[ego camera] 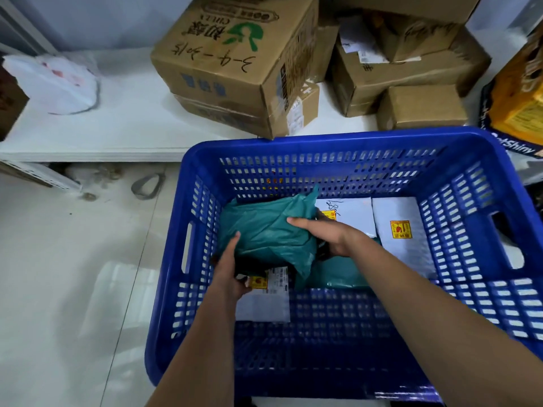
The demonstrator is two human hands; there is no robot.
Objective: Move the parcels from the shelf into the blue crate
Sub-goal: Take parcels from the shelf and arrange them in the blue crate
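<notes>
My left hand [227,267] and right hand [326,235] grip the green parcel [264,233] from either side, fingers curled under it, inside the blue crate [484,148] over white parcels [402,227].

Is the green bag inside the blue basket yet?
Yes, inside. The green bag sits below the blue crate's rim, above white parcels; the left hand and right hand hold it.

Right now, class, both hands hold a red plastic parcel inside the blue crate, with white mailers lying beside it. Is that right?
Not quite. The parcel is teal green, not red, as the head view shows. Left hand and right hand do hold it inside the blue crate, with white mailers beside it.
</notes>
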